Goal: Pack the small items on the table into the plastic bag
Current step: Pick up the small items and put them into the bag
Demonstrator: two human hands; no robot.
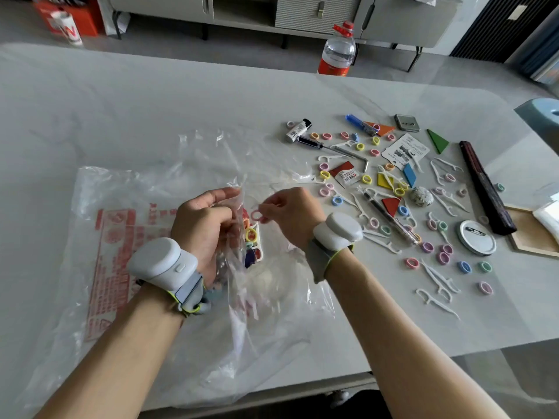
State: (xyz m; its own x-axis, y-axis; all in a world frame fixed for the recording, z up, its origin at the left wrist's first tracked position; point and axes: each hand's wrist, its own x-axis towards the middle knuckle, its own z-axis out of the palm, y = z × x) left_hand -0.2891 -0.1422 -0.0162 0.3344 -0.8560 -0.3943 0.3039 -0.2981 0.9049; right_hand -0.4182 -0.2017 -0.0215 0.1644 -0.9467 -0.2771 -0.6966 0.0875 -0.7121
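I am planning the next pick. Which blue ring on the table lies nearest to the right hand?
The blue ring just below two pink rings, a little to the right of the right hand. The other blue ones lie much farther from it.

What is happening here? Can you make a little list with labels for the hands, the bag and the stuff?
Left hand: grips the plastic bag at its mouth
Right hand: fingers pinch a pink ring at the bag's mouth
Inside the bag: a yellow ring and other small bits
On the table: many rings, floss picks, a pen, coloured shapes
Far edge: a bottle
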